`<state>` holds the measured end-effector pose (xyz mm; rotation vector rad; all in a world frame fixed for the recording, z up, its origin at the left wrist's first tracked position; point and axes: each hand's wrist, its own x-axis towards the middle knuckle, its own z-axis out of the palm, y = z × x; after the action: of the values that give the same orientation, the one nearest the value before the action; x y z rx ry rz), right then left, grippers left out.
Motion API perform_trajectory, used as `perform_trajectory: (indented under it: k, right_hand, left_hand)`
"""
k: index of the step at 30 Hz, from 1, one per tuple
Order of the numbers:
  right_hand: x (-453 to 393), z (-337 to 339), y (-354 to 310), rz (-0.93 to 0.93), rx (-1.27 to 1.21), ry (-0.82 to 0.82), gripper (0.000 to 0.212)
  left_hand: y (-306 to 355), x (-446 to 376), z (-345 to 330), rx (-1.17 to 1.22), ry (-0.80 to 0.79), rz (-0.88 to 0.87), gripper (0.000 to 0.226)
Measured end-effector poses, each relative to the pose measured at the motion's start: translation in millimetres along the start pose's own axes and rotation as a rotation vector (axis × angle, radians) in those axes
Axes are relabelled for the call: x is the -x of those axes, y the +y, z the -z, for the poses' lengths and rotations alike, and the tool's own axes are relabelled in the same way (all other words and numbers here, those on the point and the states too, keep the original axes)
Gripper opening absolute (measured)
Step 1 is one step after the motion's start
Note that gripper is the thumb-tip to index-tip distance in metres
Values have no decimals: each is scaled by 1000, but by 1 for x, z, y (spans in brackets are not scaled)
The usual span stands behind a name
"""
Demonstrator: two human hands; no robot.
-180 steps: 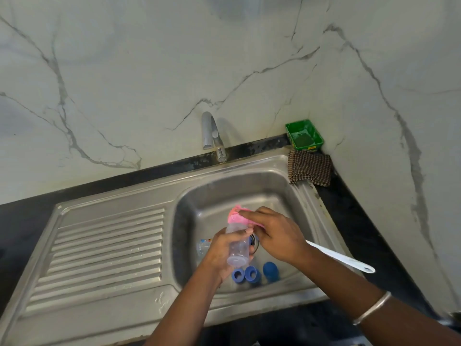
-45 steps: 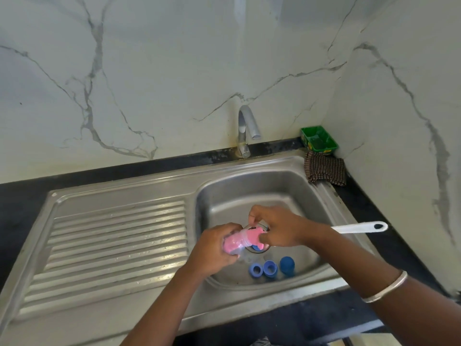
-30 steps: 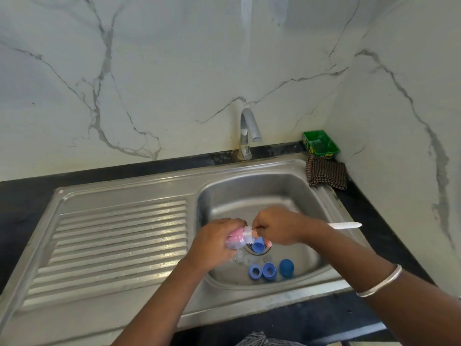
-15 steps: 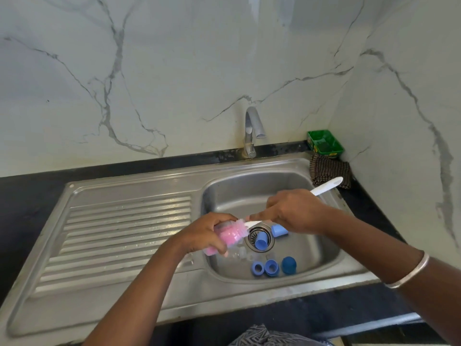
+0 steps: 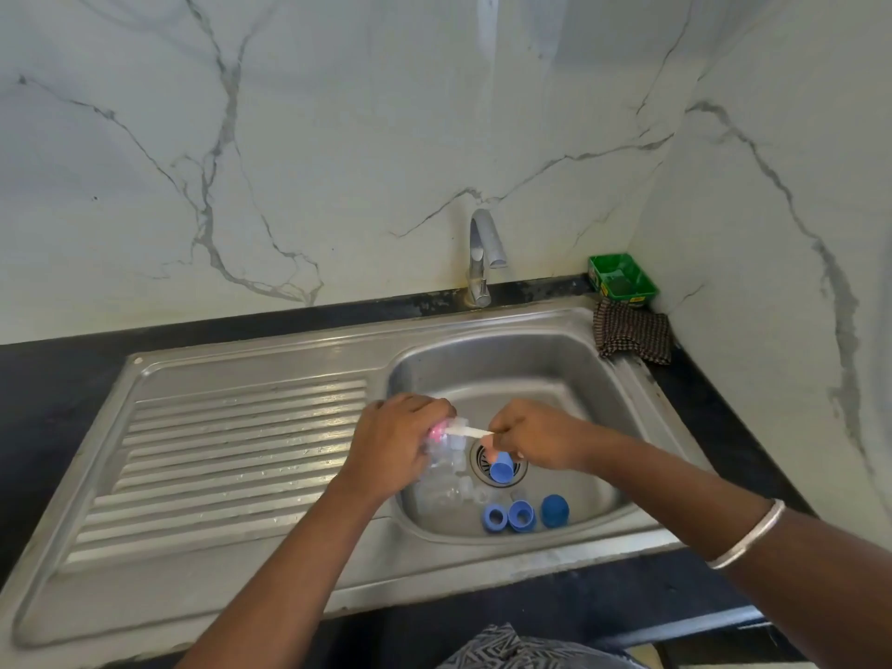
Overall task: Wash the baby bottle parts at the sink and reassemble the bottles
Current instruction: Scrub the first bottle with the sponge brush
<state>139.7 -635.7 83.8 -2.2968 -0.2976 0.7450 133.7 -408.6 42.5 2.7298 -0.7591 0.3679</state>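
While the left hand [image 5: 393, 444] wraps around the clear bottle [image 5: 441, 451] over the sink's [image 5: 482, 340] left edge, the bottle lies on its side with its mouth facing right, so the brush [image 5: 463, 431] runs straight along that line, pink head inside. Further right, the right hand [image 5: 536, 439] pinches the white handle and looks set to drive the scrubbing. Blue caps [image 5: 519, 514] wait below.

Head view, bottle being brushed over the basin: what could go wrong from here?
1. The blue cap lies on the drain; it may block draining.
2. The left hand grips a wet clear bottle while the right hand works the brush; the bottle could slip onto the loose blue parts.
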Motion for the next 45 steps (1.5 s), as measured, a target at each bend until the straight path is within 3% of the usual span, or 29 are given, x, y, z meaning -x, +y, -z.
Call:
perform_trajectory:
  k: [3,7,10,12,15,17,22,27,32,36,40,45]
  right_hand:
    - [5,11,8,-243,-339,-168,24]
    - [9,22,17,-288,-344,-261,25]
    - [5,14,14,-150,-132,-80,19]
    - [2,3,9,13,168,74,18]
    - [3,-8,2,131,658,235,29]
    - [5,-9,3,252,847,308,33]
    - [16,11,19,427,950,349,43]
    - [23,23,27,592,1013,526,50]
    - [15,-7,13,509,1008,337,44]
    - [9,-20,14,280,794,313,20]
    - [12,-14,19,-16,-157,112,18]
    - [21,1,18,-232,-326,-147,25]
  left_hand:
    - [-11,3,5,-102,45,-18,46]
    - [-15,3,7,-71,66,-34,48]
    - [-9,3,2,19,43,-60,50]
    - [-1,0,-1,62,-87,-40,54]
    - [2,-1,-7,125,-164,47,56]
    - [-1,3,-4,234,-179,188,61]
    - [-15,5,13,436,-391,425,74]
    - [-24,5,23,564,-497,443,63]
    - [2,2,5,507,-424,401,72]
    - [4,10,-3,286,-197,252,64]
    - [-6,15,5,90,27,62,58]
    - [0,13,2,79,168,-179,45]
